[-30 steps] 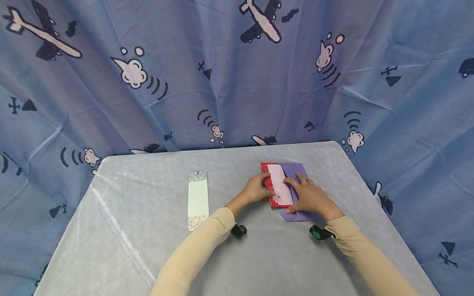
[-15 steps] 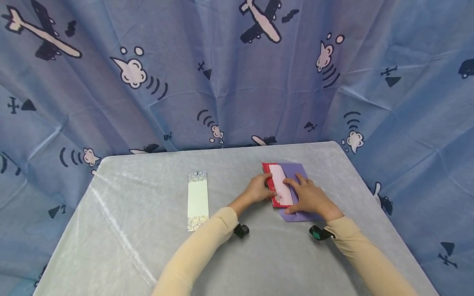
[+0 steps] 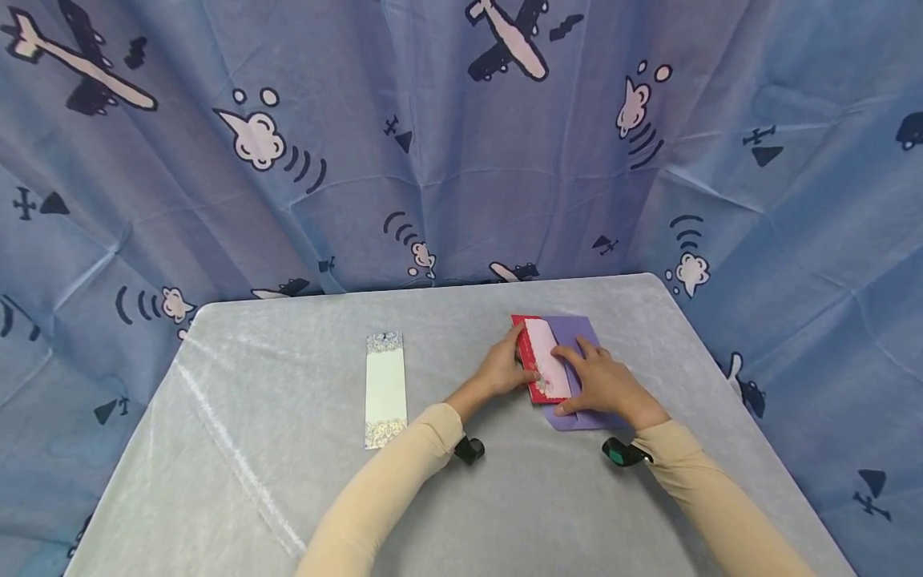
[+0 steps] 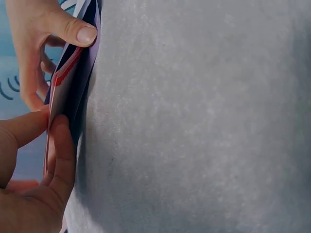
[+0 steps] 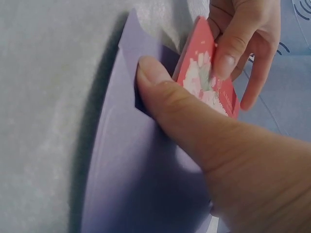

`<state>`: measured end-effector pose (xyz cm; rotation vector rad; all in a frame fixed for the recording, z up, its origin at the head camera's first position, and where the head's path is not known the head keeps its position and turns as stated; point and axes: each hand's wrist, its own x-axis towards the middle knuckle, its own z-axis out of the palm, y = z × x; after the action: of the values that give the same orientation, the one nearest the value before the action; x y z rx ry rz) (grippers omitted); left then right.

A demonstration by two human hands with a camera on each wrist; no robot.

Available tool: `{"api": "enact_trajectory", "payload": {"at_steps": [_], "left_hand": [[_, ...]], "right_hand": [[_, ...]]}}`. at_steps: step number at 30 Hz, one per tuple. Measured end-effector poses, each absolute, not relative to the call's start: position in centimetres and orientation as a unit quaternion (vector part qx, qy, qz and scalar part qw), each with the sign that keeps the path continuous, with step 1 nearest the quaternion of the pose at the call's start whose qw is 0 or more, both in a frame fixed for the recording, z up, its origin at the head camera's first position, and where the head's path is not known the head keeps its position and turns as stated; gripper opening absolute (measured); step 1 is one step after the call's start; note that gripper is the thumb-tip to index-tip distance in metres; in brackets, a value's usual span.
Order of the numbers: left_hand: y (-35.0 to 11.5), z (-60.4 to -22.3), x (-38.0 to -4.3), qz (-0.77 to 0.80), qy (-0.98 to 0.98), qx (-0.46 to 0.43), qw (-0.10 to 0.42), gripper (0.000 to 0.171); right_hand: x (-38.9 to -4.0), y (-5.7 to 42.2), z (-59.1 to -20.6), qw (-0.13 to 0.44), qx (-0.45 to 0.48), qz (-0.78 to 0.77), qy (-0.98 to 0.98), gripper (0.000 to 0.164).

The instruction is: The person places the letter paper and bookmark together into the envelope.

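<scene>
A red card [image 3: 546, 369] with a pale pink panel and flowers lies partly inside the mouth of a purple envelope [image 3: 568, 327]. My left hand [image 3: 497, 367] pinches the card's left side between thumb and fingers. In the left wrist view, the card [image 4: 59, 92] slants between those fingers. My right hand [image 3: 609, 386] grips the envelope at its opening, thumb on the near corner and fingers spread over the far part. Seen from the right wrist, the thumb presses by the notch of the envelope [image 5: 121, 155]. The card's inserted end is hidden.
A long pale bookmark-like strip [image 3: 385, 389] with patterned ends and a small hole lies to the left. Everything rests on a grey cloth-covered table [image 3: 288, 401]. A blue curtain [image 3: 346, 120] with airplane prints hangs behind the far edge.
My left hand and the red card have shifted slightly right, toward the envelope. Its upper fingers now reach farther up the card's edge. The right hand looks unmoved.
</scene>
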<state>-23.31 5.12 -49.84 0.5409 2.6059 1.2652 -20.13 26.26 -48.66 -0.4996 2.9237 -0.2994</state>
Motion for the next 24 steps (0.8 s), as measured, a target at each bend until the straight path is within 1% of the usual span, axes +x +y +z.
{"api": "enact_trajectory", "payload": {"at_steps": [3,7,11,14,18,24], "left_hand": [[5.0,-49.9,-23.3,0.464,0.862,0.182,0.098,0.094],[4.8,-50.1,-23.2,0.495,0.844,0.173,0.112,0.084],[4.5,-50.4,-23.2,0.485,0.851,0.168,0.113,0.076],[4.3,-50.4,-23.2,0.478,0.853,0.17,0.12,0.08],[3.9,-50.2,-23.0,0.46,0.86,0.177,0.13,0.093],[3.7,-50.1,-22.4,0.393,0.889,0.194,0.134,0.11]], "right_hand": [[-20.1,26.3,-48.6,0.077,-0.168,-0.097,0.978,0.106],[-20.1,26.3,-48.6,0.076,-0.169,-0.095,0.978,0.106],[-20.2,26.3,-48.6,0.075,-0.169,-0.094,0.978,0.106],[-20.2,26.2,-48.6,0.075,-0.169,-0.094,0.978,0.106],[-20.2,26.3,-48.6,0.074,-0.17,-0.096,0.978,0.107],[-20.1,26.3,-48.4,0.073,-0.173,-0.097,0.977,0.106]]}}
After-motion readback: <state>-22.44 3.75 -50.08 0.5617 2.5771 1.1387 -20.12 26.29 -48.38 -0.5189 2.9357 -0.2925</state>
